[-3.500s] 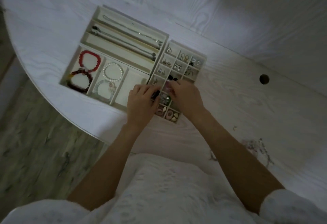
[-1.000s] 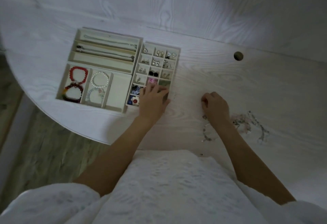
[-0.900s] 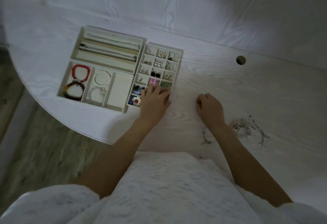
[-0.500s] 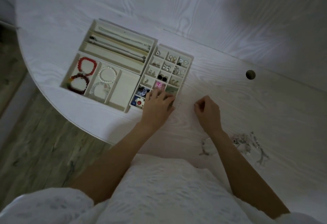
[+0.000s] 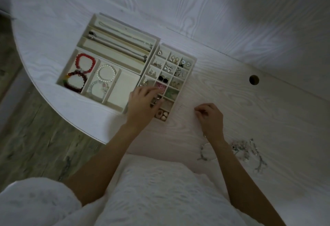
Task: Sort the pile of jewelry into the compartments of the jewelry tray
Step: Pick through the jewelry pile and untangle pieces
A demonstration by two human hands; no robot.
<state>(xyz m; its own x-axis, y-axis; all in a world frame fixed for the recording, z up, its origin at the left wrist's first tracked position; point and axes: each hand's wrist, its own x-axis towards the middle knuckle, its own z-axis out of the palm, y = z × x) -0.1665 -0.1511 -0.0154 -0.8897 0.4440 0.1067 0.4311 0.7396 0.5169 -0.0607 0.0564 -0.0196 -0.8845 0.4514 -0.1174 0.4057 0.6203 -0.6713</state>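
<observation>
The cream jewelry tray (image 5: 125, 87) lies on the white table, left of centre. Its long slots hold necklaces (image 5: 123, 44), and its wider slots hold a red bracelet (image 5: 84, 61) and a pearl bracelet (image 5: 106, 73). Beside these, a grid of small compartments (image 5: 171, 68) holds earrings. My left hand (image 5: 142, 103) rests on the grid's near rows with fingers spread, covering some compartments. On the bare table right of the grid, my right hand (image 5: 210, 116) has its fingertips pinched together; nothing shows between them. The jewelry pile (image 5: 246, 150) lies near my right forearm.
A loose chain piece (image 5: 203, 152) lies just left of my right wrist. There is a round cable hole (image 5: 254, 79) in the table at the right. The table's curved edge (image 5: 53, 104) runs close to the tray's near-left corner, with floor below.
My right hand has left the grid, reached toward the pile at the right, and come back toward the tray with fingers pinched. My left hand has stayed on the grid.
</observation>
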